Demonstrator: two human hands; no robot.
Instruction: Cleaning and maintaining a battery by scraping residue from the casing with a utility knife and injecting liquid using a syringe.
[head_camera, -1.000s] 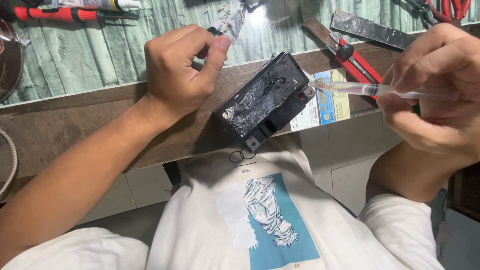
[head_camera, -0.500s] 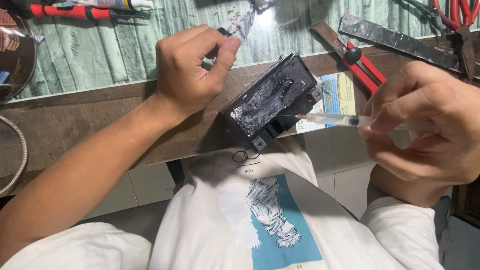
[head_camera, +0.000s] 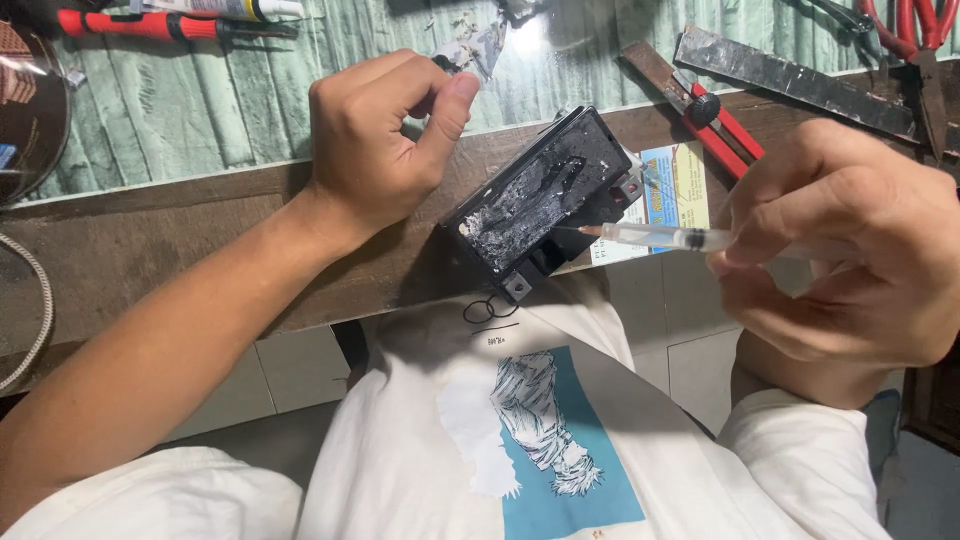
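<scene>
fingers (head_camera: 760, 250) of right hand (head_camera: 850, 260) aim syringe (head_camera: 660, 237) at black box (head_camera: 540, 200)

Left hand (head_camera: 375, 140) loosely curled, thumb up, right hand (head_camera: 840, 250) pinched closed

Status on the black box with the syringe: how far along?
Done: the top of the black box is already smeared with grey-white paste. In hand: the right hand holds the syringe, tip at the box's right side, while the left hand rests beside it with no grip on it. Left: cannot tell how much more paste goes on.
</scene>
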